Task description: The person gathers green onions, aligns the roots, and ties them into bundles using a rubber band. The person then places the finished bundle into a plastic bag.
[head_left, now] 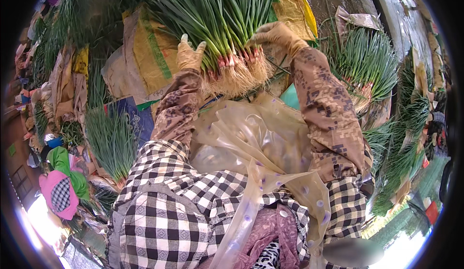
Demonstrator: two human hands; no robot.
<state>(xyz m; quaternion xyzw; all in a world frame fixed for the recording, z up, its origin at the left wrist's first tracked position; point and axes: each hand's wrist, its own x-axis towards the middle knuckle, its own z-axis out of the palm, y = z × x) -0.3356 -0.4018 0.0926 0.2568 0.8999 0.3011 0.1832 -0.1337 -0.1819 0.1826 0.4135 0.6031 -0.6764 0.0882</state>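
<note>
A large bunch of spring onions (227, 37) lies in front of me, its green leaves pointing away and its pale, hairy roots (237, 77) toward me. My left hand (190, 55), in a tan glove, rests against the left side of the bunch with thumb and fingers apart. On the right side, my right hand (279, 35), gloved too, has its bent fingers closed at the stems just above the roots; the fingertips are partly hidden among them. A clear plastic apron (251, 128) with purple dots spreads over my lap, just below the roots.
Yellow woven sacks (157, 51) lie under and beside the bunch. More spring onions stand to the right (367, 61) and at the left (112, 141). A person in a pink hat (59, 191) is at the lower left. A wooden board (394, 17) runs along the upper right.
</note>
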